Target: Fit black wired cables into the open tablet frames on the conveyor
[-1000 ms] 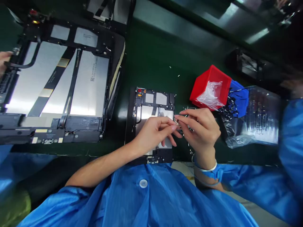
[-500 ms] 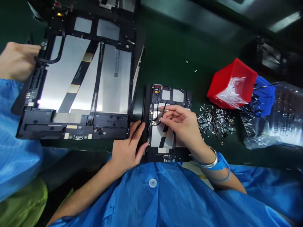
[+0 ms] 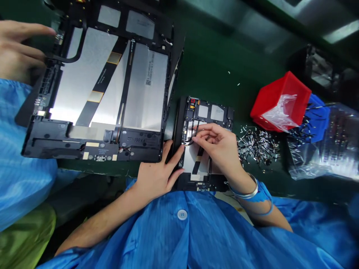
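Note:
An opened tablet [image 3: 207,112] lies in front of me on the green bench, back cover off, with its silver battery and black flex strips showing. My right hand [image 3: 218,149] is over its middle, with thumb and forefinger pinched on a thin black cable [image 3: 193,136] at the tablet's left part. My left hand [image 3: 159,172] rests flat on the tablet's left edge with its fingers stretched out and holds nothing.
Another opened tablet [image 3: 106,86] lies at the left, with another person's hand [image 3: 17,48] at its far left corner. At the right stand a red bin [image 3: 280,101], a blue bin [image 3: 316,117], a heap of small metal parts [image 3: 258,144] and clear plastic bags [image 3: 325,149].
My left hand left the pinch with the right and went to the tablet's left edge. My right hand moved left across the tablet and now holds the black cable lower down.

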